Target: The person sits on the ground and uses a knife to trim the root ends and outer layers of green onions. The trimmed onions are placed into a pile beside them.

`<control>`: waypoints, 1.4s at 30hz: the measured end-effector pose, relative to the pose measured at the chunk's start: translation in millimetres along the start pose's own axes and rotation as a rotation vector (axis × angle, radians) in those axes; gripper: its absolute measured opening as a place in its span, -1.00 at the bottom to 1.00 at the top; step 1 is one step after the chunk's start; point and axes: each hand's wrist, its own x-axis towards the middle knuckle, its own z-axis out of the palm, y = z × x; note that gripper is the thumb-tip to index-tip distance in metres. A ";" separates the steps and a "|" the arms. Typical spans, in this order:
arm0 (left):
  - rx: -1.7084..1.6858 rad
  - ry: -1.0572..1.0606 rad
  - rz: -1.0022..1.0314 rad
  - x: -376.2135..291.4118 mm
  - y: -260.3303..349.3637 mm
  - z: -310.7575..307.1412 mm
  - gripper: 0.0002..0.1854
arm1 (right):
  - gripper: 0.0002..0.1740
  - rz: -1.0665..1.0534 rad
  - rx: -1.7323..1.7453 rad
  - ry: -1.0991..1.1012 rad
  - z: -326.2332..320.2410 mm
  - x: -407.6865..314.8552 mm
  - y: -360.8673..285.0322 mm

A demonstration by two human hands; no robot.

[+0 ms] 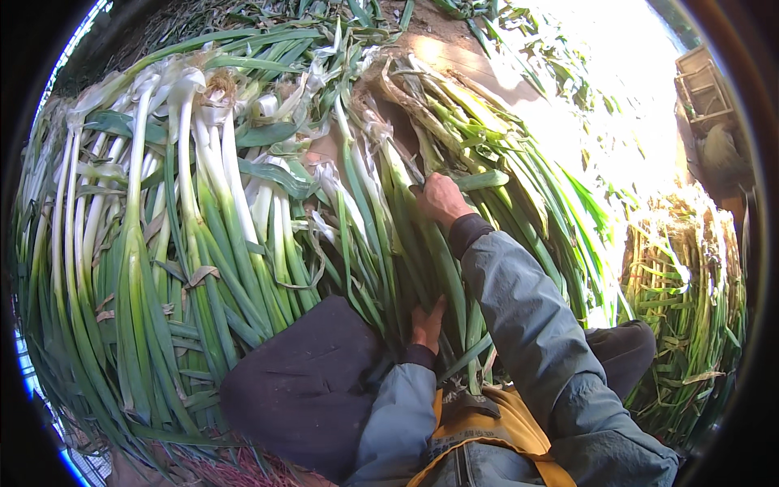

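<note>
My right hand (442,198) is closed at the upper part of a bunch of large green onions (398,207), its fingers curled around a stalk. A thin grey edge (415,170) shows just beyond the fingers; whether it is a blade or a leaf I cannot tell. Lower down, close to my lap, my left hand (428,325) grips the green leaves (420,274) of the same bunch, thumb up, with its fingers partly hidden among them. The bunch lies between my knees, root ends away from me. Dry, withered leaves (408,91) cover its far end.
A thick layer of green onions with white stems (188,146) spreads along the left. At right stands a tied bundle (681,292), with a wooden crate (703,85) beyond it. Loose leaves litter the sunlit ground (517,85). My dark-trousered knee (304,383) presses near the pile.
</note>
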 end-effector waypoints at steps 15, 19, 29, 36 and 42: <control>-0.029 0.133 -0.106 -14.5 24.6 19.0 -0.62 | -0.73 0.048 0.189 -0.033 -9.9 76.1 -17.4; 0.026 0.141 -0.120 -9.7 22.3 17.8 -0.57 | -0.54 -0.018 0.206 -0.040 -8.3 63.1 -14.1; -0.020 0.104 -0.249 4.8 0.6 -2.3 -0.15 | -0.54 0.098 0.295 -0.159 -38.1 -117.6 5.8; 0.201 0.154 -0.098 6.6 9.1 3.0 -0.28 | -0.61 0.185 0.167 -0.142 -58.5 -212.5 14.6; 0.108 0.132 -0.045 14.1 -1.2 -8.7 -0.24 | -0.64 0.097 0.106 -0.145 -52.0 -198.1 2.2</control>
